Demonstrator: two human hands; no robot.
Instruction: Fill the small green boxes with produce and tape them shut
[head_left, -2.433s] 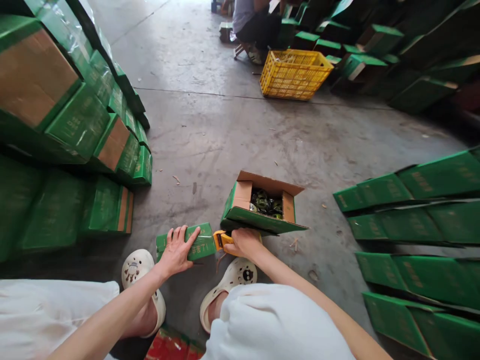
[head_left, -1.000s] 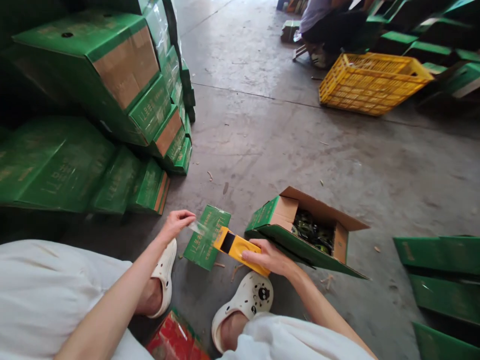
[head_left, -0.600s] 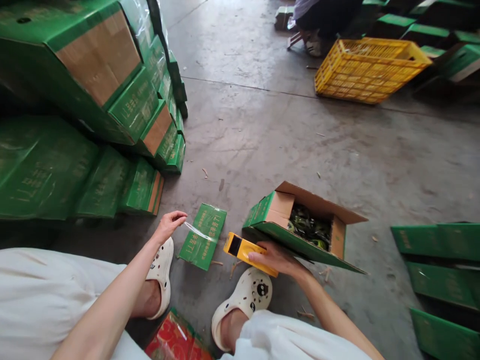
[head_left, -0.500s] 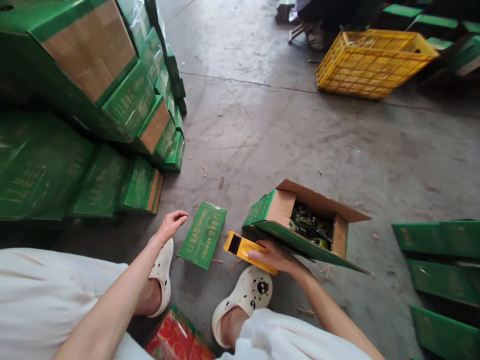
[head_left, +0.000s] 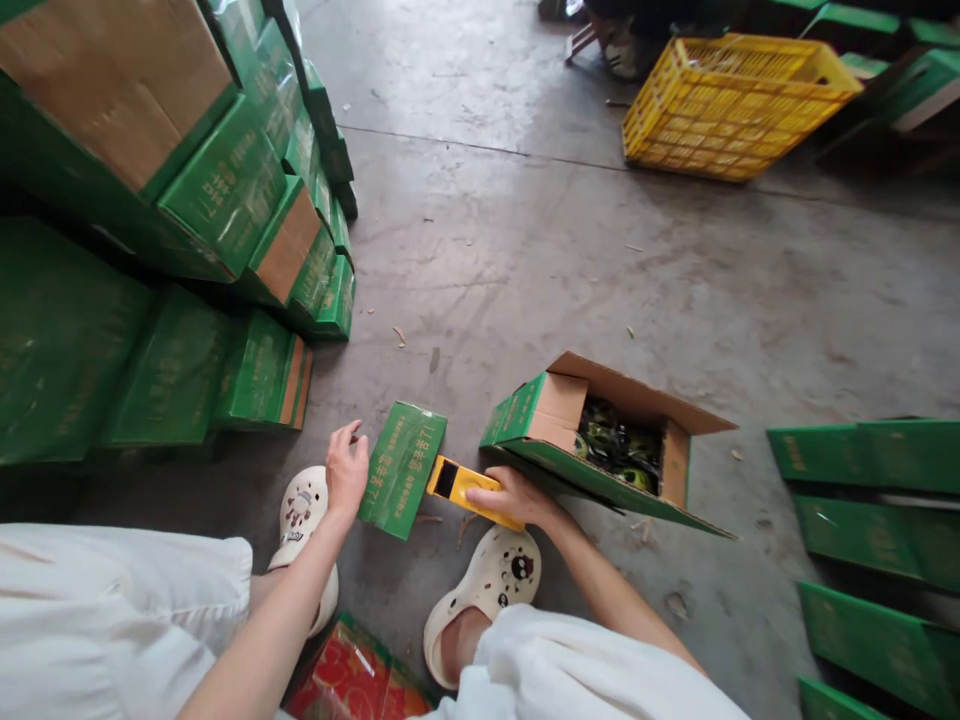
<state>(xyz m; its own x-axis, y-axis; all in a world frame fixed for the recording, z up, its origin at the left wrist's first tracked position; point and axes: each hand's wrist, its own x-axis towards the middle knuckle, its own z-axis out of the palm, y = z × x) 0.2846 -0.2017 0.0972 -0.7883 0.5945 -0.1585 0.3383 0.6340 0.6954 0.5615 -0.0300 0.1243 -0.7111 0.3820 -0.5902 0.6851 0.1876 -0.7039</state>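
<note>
My right hand is wrapped round a yellow handheld tool with a black window near its front end. That front end is at the right edge of a closed green carton with gold lettering. At the carton's left edge is my left hand, fingers loosely bent and apart, holding nothing; whether it touches the carton I cannot tell. Just beyond my right hand stands an open green carton, its flaps raised, with dark, shiny wrapped items and some green inside.
Green cartons are stacked at the left. More green panels or cartons line the right edge. A yellow plastic crate stands at the back, near a person's shoe. A red-and-green carton lies between my feet.
My left hand has moved right and down to the closed carton's edge. The yellow tool has shifted left towards that carton. The camera view has shifted slightly.
</note>
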